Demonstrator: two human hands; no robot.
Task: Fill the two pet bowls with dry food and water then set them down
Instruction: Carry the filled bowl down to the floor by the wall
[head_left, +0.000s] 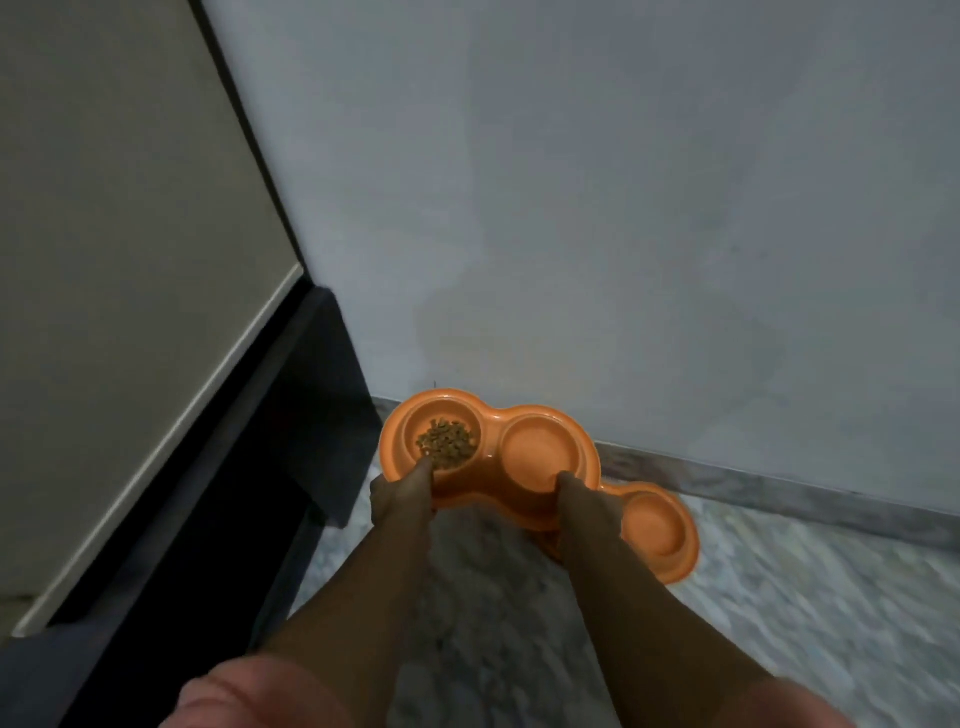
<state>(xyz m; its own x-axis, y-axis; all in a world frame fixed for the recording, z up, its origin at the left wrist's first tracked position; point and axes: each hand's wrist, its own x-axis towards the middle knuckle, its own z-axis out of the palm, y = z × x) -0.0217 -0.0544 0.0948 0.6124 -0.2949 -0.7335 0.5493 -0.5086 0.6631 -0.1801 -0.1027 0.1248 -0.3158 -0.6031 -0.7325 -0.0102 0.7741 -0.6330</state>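
We're looking down at a grey wall (623, 182) and marble floor (779, 597), pretty blurry. Held out in front, we've got the orange double bowl (488, 452), kibble (447, 441) in its left cup; can't tell if the right cup has water. A second orange bowl (654, 530) sits just past our right hand (582, 499), half hidden. Left hand (402, 493) and right both grip the near rim, thumbs on top.
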